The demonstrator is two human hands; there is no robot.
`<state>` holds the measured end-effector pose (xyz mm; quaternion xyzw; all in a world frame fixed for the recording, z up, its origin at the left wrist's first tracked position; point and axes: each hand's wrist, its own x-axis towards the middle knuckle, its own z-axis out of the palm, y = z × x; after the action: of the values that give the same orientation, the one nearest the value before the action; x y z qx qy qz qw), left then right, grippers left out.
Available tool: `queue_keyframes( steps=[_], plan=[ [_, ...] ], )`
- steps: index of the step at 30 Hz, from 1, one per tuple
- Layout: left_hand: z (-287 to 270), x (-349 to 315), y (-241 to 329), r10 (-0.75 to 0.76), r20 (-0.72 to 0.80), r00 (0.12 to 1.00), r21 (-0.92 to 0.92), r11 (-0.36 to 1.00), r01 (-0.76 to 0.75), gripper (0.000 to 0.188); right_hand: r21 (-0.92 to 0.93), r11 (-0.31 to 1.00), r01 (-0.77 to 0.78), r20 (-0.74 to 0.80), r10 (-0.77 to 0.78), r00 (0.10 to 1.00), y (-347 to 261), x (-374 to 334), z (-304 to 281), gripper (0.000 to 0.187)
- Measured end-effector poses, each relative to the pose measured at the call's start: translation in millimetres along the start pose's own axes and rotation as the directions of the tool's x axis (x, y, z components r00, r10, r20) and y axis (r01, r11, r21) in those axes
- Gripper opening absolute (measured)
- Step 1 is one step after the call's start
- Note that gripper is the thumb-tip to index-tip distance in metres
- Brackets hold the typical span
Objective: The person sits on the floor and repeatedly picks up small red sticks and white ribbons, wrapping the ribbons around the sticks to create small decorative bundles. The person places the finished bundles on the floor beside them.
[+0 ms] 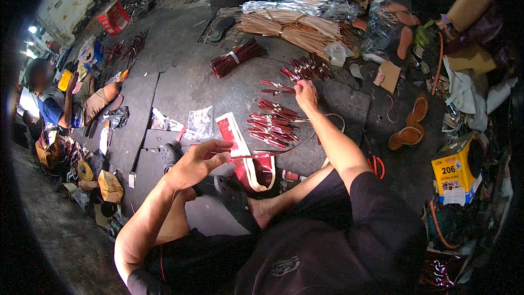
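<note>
My right hand [306,96] reaches forward, its fingers closed on a narrow dark red strip [277,86] with shiny bits along it. Just past the fingertips lies a heap of similar dark red strips [312,68]. Nearer to me, more shiny-flecked strips [271,128] are laid side by side in a row. My left hand [201,161] hovers above my lap, thumb and fingers apart, and I make out nothing in it. Beside its fingertips is a red pouch-like piece with cream edging [255,172]. A flat red and white piece [233,135] lies beyond it.
A tied bundle of dark red strips [237,59] and long tan strip bundles [292,26] lie ahead. Tan sandals [409,130] and a yellow box [457,169] stand at right. Another person [54,101] sits at far left. A clear plastic bag [200,122] lies left of centre.
</note>
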<state>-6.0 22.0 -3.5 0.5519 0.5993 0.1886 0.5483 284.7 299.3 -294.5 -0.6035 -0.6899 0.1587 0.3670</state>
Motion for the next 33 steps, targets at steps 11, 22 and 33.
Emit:
queue_keyframes(
  steps=[11,22,33],
  plan=[
    [-7.1,2.3,-5.1,-0.027,-0.023,0.999,0.017,0.999,0.027,0.044,-0.233,0.962,0.141,0.099,-0.121,0.988,19.7,14.6,0.8,0.011],
    [5.4,12.9,2.0,0.065,-0.219,0.974,-0.326,0.935,-0.136,0.054,0.675,0.616,-0.406,0.622,-0.179,0.762,-197.1,-101.5,-145.5,0.017],
    [4.6,2.4,5.7,0.071,-0.259,0.963,-0.466,0.865,-0.189,0.031,0.716,0.643,-0.272,0.549,-0.279,0.788,-243.7,-133.8,-183.4,0.015]
  ],
)
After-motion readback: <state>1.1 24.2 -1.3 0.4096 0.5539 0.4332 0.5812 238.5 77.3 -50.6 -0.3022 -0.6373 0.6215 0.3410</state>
